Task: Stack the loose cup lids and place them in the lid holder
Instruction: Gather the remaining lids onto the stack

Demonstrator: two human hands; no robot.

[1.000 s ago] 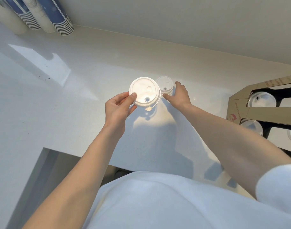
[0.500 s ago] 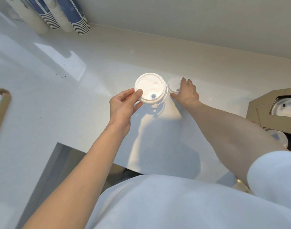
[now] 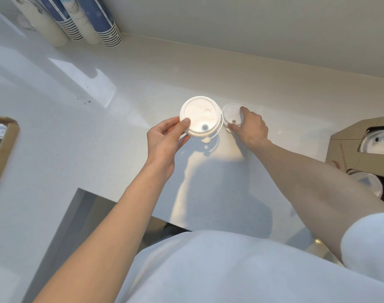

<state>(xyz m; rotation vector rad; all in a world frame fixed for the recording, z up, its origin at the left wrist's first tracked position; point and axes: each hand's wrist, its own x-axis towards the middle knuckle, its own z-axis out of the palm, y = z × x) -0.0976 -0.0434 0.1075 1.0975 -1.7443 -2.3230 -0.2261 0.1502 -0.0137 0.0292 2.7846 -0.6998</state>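
My left hand (image 3: 166,139) pinches the near-left rim of a white cup lid stack (image 3: 200,116), held a little above the white counter (image 3: 121,136). Just to its right a single white lid (image 3: 231,113) lies flat on the counter. My right hand (image 3: 251,126) rests on that lid, fingers curled over its right and near edge. A cardboard lid holder (image 3: 348,149) stands at the right edge with white lids (image 3: 378,143) inside its openings.
Several sleeves of stacked paper cups (image 3: 95,20) lean against the wall at the back left. A brown cardboard tray (image 3: 5,149) with packets sits at the left edge. The counter's front edge runs just below my forearms.
The view has shifted, so the scene sits further right and down. My right hand has closed further over the single lid. The left hand keeps the stack.
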